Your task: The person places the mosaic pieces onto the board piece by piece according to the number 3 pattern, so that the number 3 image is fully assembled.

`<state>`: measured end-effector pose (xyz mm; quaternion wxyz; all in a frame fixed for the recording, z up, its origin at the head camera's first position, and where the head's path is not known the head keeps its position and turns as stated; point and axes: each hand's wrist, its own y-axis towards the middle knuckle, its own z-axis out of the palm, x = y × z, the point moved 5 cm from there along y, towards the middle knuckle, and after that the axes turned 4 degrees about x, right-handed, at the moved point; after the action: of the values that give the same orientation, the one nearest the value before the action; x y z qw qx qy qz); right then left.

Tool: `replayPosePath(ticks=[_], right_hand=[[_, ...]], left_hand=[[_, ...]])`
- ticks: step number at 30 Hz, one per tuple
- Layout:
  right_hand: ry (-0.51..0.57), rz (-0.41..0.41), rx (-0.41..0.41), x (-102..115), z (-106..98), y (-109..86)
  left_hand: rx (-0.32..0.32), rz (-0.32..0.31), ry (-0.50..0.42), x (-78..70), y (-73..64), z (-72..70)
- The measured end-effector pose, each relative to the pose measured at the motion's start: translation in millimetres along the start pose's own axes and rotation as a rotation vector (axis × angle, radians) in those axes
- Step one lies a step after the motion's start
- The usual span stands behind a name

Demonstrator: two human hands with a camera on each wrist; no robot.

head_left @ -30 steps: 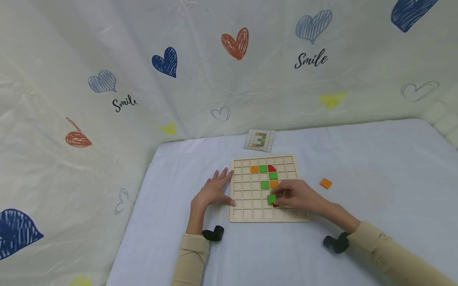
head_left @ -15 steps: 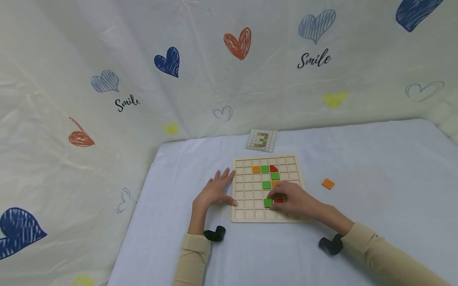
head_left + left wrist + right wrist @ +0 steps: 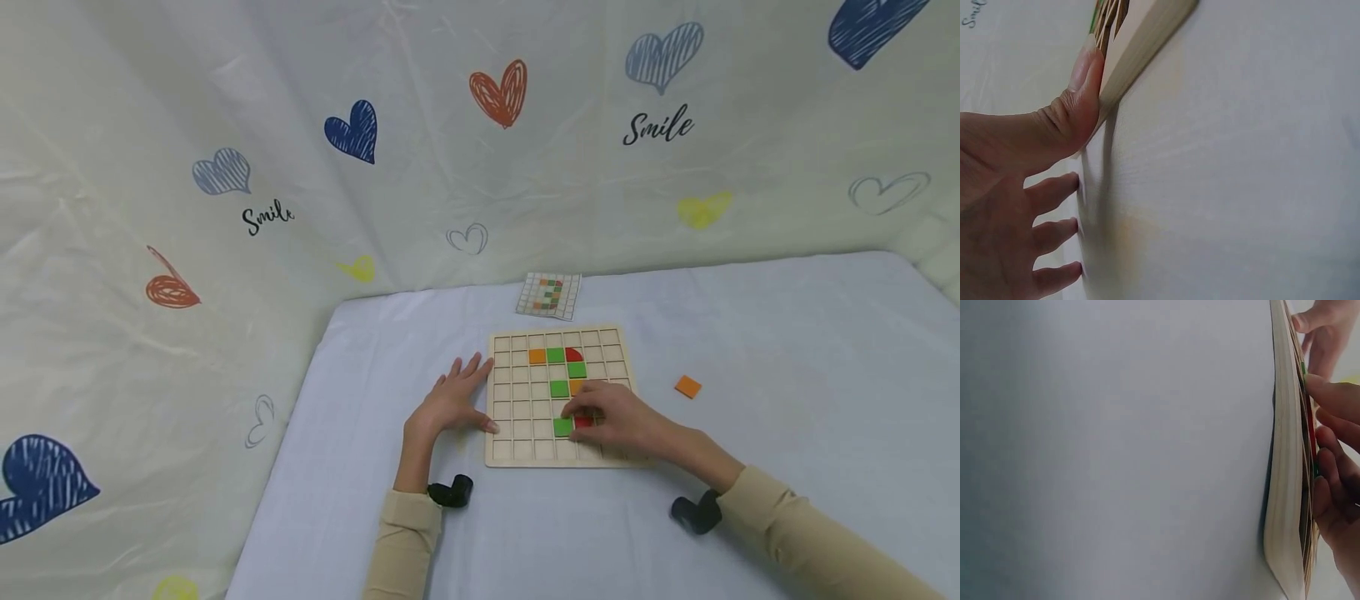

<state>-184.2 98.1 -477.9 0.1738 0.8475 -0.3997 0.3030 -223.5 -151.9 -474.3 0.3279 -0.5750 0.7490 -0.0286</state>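
Note:
A wooden grid board (image 3: 513, 454) lies on the white cloth, with orange, green and red tiles in some cells. My left hand (image 3: 446, 400) has its fingers spread at the board's left edge; in the left wrist view its thumb (image 3: 1087, 72) presses against the wooden rim. My right hand (image 3: 618, 417) is over the lower right of the board, thumb and index finger at the right side of a green square tile (image 3: 562, 427), which lies in a cell. Beside that tile, a red tile (image 3: 582, 422) shows between the fingers. The palm hides the cells to the right.
Behind the board lies a printed pattern card (image 3: 549, 296) with a coloured grid. A loose orange square tile (image 3: 687, 387) lies on the cloth to the right. Black wrist cameras (image 3: 451, 491) sit on both forearms. A curtain with printed hearts hangs behind the table.
The green tile, held tilted over the board a second ago, has come down flat into a cell left of the red tile. My right hand went slightly left with it; the left stays put.

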Motion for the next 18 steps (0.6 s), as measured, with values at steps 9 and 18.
replayPosePath(ticks=[9,18], right_hand=[[0.013,-0.079,-0.137,-4,-12,-13.3],[-0.035,0.012,-0.227,-23,-29,-34.9]], left_hand=[[-0.007,0.006,0.008,-0.2,0.8,-0.3],[-0.003,0.004,-0.002,-0.7,0.3,-0.5]])
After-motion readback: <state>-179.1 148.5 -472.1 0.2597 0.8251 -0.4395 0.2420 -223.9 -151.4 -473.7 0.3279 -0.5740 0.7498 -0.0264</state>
